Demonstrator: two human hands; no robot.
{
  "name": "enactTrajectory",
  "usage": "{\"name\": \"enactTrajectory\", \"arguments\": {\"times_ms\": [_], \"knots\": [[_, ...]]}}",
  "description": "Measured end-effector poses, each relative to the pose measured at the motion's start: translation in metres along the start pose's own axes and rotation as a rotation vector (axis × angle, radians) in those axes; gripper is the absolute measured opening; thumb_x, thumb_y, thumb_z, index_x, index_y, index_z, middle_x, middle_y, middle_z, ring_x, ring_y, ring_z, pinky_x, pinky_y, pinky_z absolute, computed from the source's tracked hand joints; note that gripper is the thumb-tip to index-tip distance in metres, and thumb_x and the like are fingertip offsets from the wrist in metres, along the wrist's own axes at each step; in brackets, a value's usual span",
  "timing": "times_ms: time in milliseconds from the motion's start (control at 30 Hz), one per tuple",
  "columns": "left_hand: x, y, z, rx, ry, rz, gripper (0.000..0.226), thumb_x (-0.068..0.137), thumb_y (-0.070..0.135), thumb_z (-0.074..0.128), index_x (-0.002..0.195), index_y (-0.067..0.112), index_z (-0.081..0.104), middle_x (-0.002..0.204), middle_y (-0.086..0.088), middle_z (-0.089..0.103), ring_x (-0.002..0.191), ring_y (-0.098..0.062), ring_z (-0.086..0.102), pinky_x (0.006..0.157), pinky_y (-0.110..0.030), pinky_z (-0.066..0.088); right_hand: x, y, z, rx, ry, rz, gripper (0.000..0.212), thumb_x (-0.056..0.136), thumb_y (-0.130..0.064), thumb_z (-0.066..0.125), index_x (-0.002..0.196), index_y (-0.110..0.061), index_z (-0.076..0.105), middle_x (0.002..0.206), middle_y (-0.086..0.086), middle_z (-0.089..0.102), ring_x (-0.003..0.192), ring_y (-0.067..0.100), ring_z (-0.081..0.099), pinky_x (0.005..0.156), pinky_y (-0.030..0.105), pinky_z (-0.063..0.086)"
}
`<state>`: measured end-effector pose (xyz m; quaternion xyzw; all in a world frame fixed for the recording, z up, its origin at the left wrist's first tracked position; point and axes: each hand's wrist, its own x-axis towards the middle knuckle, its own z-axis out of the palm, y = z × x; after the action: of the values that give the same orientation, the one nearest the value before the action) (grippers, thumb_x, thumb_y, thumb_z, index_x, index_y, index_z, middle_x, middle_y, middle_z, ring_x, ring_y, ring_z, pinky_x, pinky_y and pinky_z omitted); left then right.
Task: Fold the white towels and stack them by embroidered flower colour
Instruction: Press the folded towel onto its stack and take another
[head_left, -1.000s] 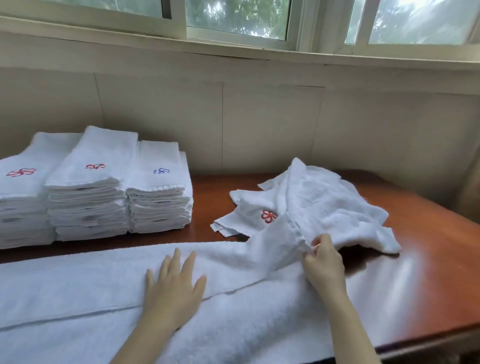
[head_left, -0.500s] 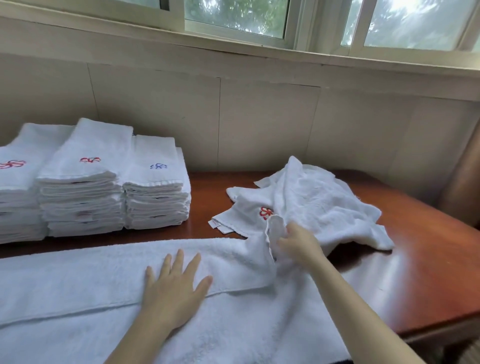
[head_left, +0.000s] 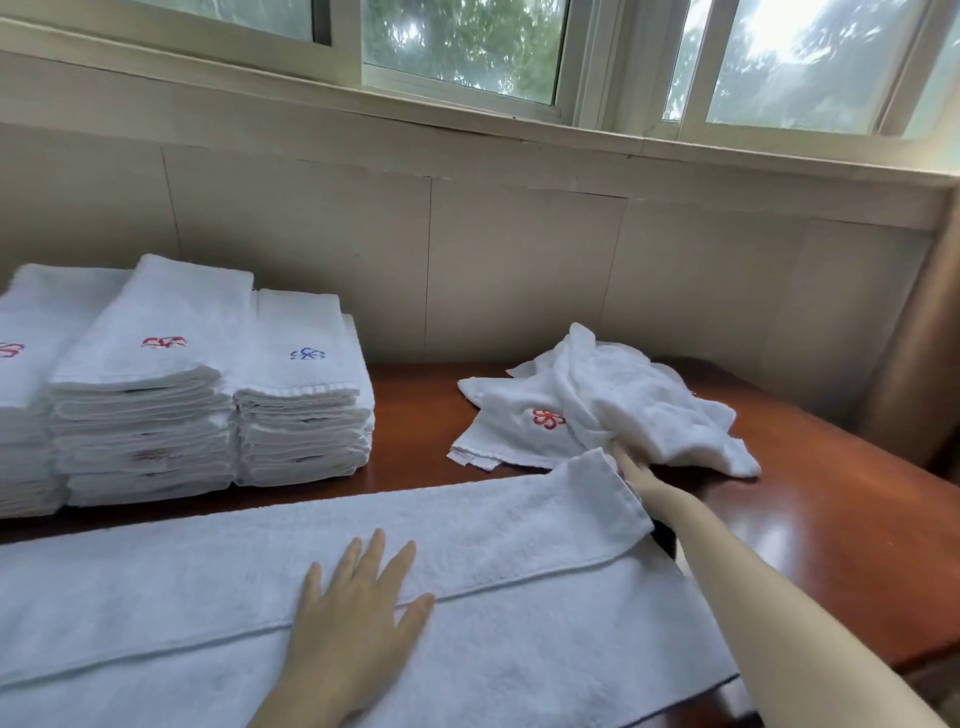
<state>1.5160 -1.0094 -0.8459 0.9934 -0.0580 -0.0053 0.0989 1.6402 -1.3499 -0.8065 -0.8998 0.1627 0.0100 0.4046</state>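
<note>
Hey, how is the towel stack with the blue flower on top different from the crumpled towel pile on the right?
The blue-flower stack is folded flat in squared layers; the crumpled pile lies loose and rumpled. The stack's top towel shows a blue flower; the pile shows a red flower. The stack stands tall beside a red-flower stack; the pile spreads low, apart. Both are white towelling on the brown table.

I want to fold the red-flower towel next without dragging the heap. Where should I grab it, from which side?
Probably pinch the red-flower towel at its near-left corner, coming from the left: it lies flat and free on the table, while the right side is buried under the crumpled heap.
</note>
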Motion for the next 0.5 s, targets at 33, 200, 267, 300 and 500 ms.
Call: {"name": "enactTrajectory", "arguments": {"times_ms": [33,200,267,300,500], "knots": [[0.001,0.0,0.0,0.006,-0.001,-0.001,0.062,0.094,0.065,0.015,0.15,0.045,-0.002,0.16,0.01,-0.013,0.147,-0.012,-0.012,0.117,-0.046,-0.005,0.0,0.005,-0.004,-0.059,0.006,-0.051,0.071,0.097,-0.035,0.049,0.153,-0.024,0.006,0.158,0.003,0.014,0.145,0.027,0.016,0.118,0.042,0.016],[-0.001,0.005,0.0,0.045,-0.036,0.021,0.064,0.093,0.065,0.014,0.15,0.043,-0.005,0.16,0.006,-0.017,0.147,-0.015,-0.015,0.115,-0.05,-0.007,-0.033,0.024,-0.002,-0.063,0.098,-0.127,0.049,0.083,-0.018,0.068,0.128,-0.014,0.049,0.11,0.0,0.061,0.113,0.023,0.055,0.087,0.027,0.04],[-0.006,0.007,-0.001,0.057,-0.07,0.053,0.064,0.092,0.067,0.013,0.149,0.046,-0.007,0.159,0.006,-0.019,0.146,-0.017,-0.017,0.114,-0.052,-0.009,-0.048,0.016,-0.004,0.081,0.201,-0.144,0.029,0.08,0.001,0.059,0.107,-0.011,0.061,0.098,-0.001,0.062,0.105,0.021,0.057,0.078,0.023,0.037],[-0.009,0.008,-0.002,0.062,-0.087,0.074,0.064,0.092,0.068,0.014,0.148,0.047,-0.008,0.159,0.007,-0.019,0.146,-0.017,-0.018,0.114,-0.053,-0.01,-0.055,0.008,-0.005,0.129,0.3,-0.151,0.029,0.079,0.007,0.052,0.1,-0.01,0.063,0.097,0.002,0.063,0.104,0.022,0.056,0.078,0.024,0.036],[-0.033,0.011,-0.007,0.065,-0.166,0.22,0.06,0.089,0.072,0.018,0.141,0.059,-0.011,0.157,0.012,-0.022,0.144,-0.013,-0.023,0.111,-0.054,-0.016,-0.094,-0.045,0.017,-0.212,0.429,-0.662,0.027,0.089,-0.004,0.05,0.109,-0.006,0.068,0.111,0.01,0.067,0.109,0.027,0.059,0.094,0.033,0.044]]}}
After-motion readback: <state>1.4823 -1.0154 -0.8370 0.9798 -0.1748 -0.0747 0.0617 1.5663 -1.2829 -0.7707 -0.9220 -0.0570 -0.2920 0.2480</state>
